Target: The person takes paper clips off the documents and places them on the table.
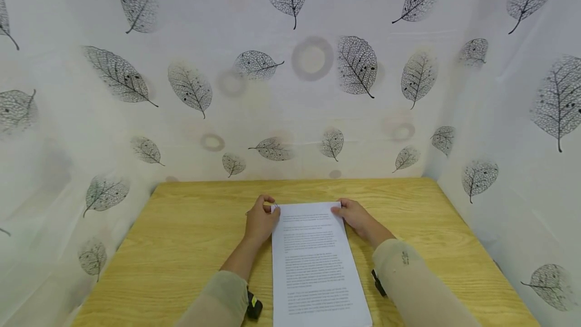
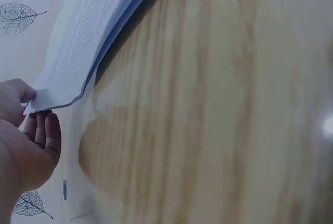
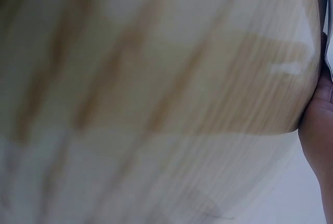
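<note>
At the head view's lower centre, a rectangular stack of white printed paper sheets (image 1: pixel 315 266) covers part of the yellow wood-grain worktop (image 1: pixel 181 246); the left hand (image 1: pixel 261 222) pinches its upper-left corner, the right hand (image 1: pixel 358 218) its upper-right.

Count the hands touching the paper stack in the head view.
2: the left hand holds the far left corner of the paper stack, and the right hand holds its far right corner. Neither hand is hidden.

paper stack (image 1: pixel 313 264): left grip (image 1: pixel 262 222) far-left corner, right grip (image 1: pixel 357 217) far-right | table (image 1: pixel 181 246) beneath | curtain (image 1: pixel 277 105) behind
</note>
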Action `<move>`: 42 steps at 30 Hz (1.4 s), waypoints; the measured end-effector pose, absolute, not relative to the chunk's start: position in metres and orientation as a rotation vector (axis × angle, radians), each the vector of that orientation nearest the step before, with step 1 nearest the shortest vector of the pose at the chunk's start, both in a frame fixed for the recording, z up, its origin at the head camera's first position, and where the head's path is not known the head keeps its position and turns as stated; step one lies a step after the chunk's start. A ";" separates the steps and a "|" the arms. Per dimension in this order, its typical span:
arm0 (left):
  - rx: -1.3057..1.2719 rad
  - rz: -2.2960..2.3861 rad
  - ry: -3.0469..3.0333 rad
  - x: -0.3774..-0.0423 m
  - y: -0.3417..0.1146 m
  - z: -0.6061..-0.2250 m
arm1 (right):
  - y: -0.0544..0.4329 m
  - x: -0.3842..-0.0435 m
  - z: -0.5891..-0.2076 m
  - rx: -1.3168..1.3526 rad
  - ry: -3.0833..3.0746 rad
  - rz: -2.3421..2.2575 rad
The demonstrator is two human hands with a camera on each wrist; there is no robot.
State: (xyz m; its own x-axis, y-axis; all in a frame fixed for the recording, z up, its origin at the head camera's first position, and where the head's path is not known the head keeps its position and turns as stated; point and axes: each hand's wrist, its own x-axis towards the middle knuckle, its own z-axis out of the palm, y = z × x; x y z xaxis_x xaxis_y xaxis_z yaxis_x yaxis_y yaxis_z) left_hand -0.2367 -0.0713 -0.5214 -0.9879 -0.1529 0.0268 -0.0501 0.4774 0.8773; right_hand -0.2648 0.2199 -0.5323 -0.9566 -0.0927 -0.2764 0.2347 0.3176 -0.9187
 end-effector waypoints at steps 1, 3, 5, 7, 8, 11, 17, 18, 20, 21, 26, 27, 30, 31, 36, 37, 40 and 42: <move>0.183 -1.549 -2.606 -0.237 -0.071 -0.522 | 0.220 -0.265 -0.532 0.136 2.307 -1.684; 0.184 -1.551 -2.597 -0.237 -0.071 -0.522 | 0.220 -0.265 -0.532 0.127 2.311 -1.679; 0.190 -1.556 -2.590 -0.238 -0.070 -0.523 | 0.220 -0.265 -0.531 0.119 2.315 -1.680; 0.191 -1.563 -2.584 -0.238 -0.070 -0.523 | 0.219 -0.264 -0.530 0.117 2.316 -1.679; 0.194 -1.573 -2.580 -0.238 -0.070 -0.523 | 0.219 -0.263 -0.530 0.111 2.317 -1.681; 0.205 -1.615 -2.571 -0.239 -0.069 -0.523 | 0.219 -0.263 -0.530 0.115 2.319 -1.679; 0.210 -1.682 -2.572 -0.239 -0.070 -0.522 | 0.220 -0.264 -0.531 0.108 2.308 -1.688; 0.207 -1.687 -2.575 -0.239 -0.070 -0.521 | 0.220 -0.264 -0.532 0.108 2.303 -1.693; 0.199 -1.691 -2.587 -0.238 -0.071 -0.522 | 0.221 -0.264 -0.532 0.092 2.302 -1.694; 0.199 -1.691 -2.595 -0.238 -0.072 -0.522 | 0.221 -0.264 -0.532 0.083 2.297 -1.697; 0.184 -1.700 -2.625 -0.239 -0.074 -0.523 | 0.222 -0.262 -0.531 0.036 2.290 -1.705; 0.180 -1.703 -2.629 -0.239 -0.075 -0.523 | 0.222 -0.262 -0.531 0.029 2.290 -1.708; 0.153 -1.682 -2.657 -0.240 -0.077 -0.523 | 0.222 -0.261 -0.531 0.010 2.297 -1.704; 0.139 -1.674 -2.665 -0.240 -0.078 -0.522 | 0.222 -0.261 -0.531 0.014 2.296 -1.705; 0.058 -1.621 -2.715 -0.241 -0.083 -0.521 | 0.223 -0.262 -0.532 0.032 2.296 -1.707; 0.039 -1.613 -2.723 -0.241 -0.085 -0.520 | 0.222 -0.262 -0.532 0.037 2.296 -1.705; -0.016 -1.567 -2.753 -0.242 -0.088 -0.519 | 0.222 -0.262 -0.532 0.038 2.302 -1.695; -0.046 -1.551 -2.767 -0.242 -0.090 -0.520 | 0.222 -0.262 -0.532 0.032 2.310 -1.687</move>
